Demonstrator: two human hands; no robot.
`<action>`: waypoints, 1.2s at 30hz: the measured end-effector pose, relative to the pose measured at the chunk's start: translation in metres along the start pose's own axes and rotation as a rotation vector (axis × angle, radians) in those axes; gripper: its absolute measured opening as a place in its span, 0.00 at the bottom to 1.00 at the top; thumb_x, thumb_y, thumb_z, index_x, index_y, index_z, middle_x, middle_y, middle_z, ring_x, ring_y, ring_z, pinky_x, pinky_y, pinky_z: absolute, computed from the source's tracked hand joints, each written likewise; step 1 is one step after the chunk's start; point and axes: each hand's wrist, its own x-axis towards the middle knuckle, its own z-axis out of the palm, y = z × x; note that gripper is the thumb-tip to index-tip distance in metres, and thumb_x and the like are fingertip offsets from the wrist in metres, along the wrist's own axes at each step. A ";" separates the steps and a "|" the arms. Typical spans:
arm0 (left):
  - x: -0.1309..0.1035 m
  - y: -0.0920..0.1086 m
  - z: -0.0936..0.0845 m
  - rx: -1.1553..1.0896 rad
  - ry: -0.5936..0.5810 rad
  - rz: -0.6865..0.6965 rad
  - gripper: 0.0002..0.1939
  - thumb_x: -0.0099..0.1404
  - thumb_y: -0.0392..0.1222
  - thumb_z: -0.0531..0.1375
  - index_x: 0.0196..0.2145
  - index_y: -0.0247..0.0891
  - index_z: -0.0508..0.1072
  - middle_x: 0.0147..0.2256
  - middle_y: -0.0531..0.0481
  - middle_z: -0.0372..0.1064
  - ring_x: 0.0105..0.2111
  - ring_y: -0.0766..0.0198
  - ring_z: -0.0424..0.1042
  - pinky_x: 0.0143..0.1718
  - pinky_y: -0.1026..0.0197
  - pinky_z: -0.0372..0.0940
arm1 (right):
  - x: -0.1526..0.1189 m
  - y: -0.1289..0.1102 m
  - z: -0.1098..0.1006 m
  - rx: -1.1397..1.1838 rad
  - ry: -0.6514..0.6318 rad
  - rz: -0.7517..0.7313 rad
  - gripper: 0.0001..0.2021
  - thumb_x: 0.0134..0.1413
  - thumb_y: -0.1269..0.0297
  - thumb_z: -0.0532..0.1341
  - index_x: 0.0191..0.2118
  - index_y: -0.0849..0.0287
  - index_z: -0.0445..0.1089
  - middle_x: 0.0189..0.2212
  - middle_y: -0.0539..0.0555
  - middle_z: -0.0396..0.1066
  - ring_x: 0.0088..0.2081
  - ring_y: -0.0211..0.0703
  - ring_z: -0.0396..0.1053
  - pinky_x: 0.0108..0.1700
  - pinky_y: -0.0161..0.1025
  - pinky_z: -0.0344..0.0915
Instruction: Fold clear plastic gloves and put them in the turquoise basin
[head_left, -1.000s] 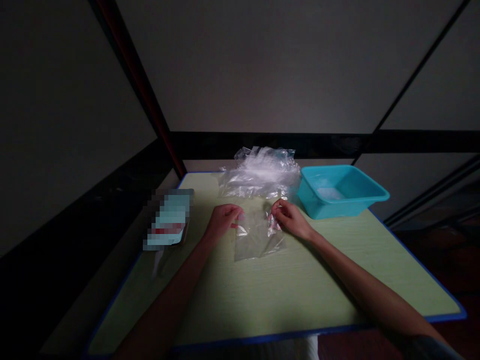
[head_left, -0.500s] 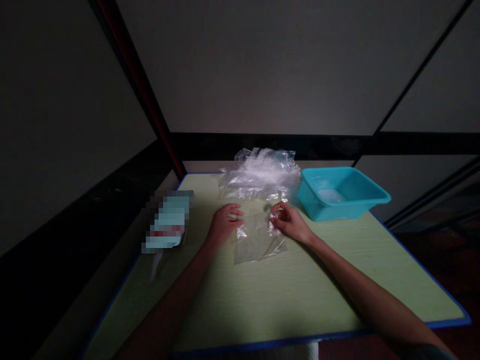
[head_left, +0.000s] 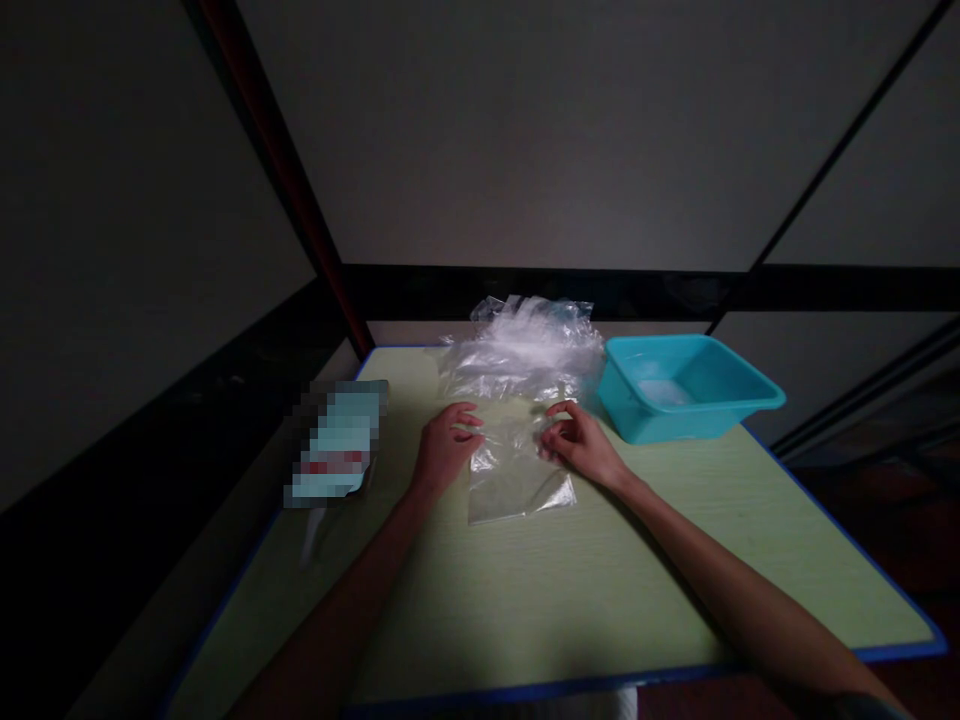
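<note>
A clear plastic bag (head_left: 517,485) lies on the pale green table (head_left: 630,590), between my two hands. My left hand (head_left: 448,445) grips the bag's upper left edge, with the thumb and fingers closed on it. At the upper right edge, my right hand (head_left: 574,440) pinches the film between curled fingers and thumb. The bag is see-through and slightly wrinkled, with bright glints near both hands and at its lower right corner.
Behind my hands is a heap of crumpled clear plastic bags (head_left: 525,350). A turquoise basin (head_left: 686,415) stands at the right with something whitish in it. A blurred-out flat object (head_left: 341,440) is at the left edge. Panels (head_left: 525,140) rise behind the table.
The bag's film has shifted and flattened a little, and its glints have moved. My left hand has moved very slightly left and up; my right hand is nearly where it was.
</note>
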 end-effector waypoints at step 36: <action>-0.003 -0.007 -0.002 0.343 0.154 0.179 0.18 0.48 0.28 0.57 0.39 0.36 0.68 0.39 0.47 0.68 0.38 0.59 0.69 0.39 0.56 0.66 | -0.006 0.004 -0.006 -0.721 0.217 -0.362 0.09 0.46 0.74 0.51 0.35 0.61 0.61 0.33 0.56 0.66 0.32 0.42 0.66 0.35 0.39 0.64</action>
